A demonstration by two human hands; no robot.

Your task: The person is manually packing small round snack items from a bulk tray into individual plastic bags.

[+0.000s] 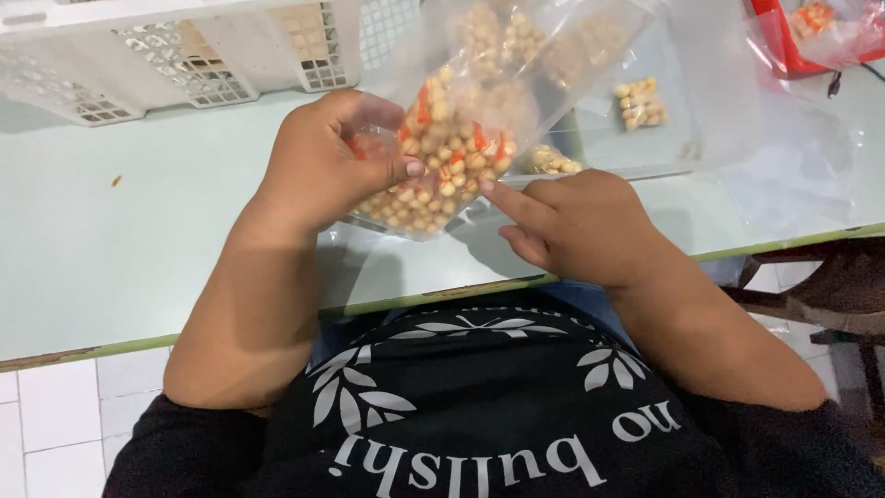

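My left hand (pixel 323 161) grips a clear plastic bag (pixel 452 148) filled with small round beige snack balls and orange bits, held just above the pale green table (pixel 120 240). My right hand (pixel 572 226) is below and to the right of the bag, its forefinger stretched out and touching the bag's lower edge. The other fingers of that hand are curled in.
A white perforated plastic crate (pixel 175 55) stands at the back left. More clear bags with beige balls (pixel 641 101) lie behind the held bag. A red tray with a bag (pixel 811 32) sits at the far right corner. White floor tiles show under the table's front edge.
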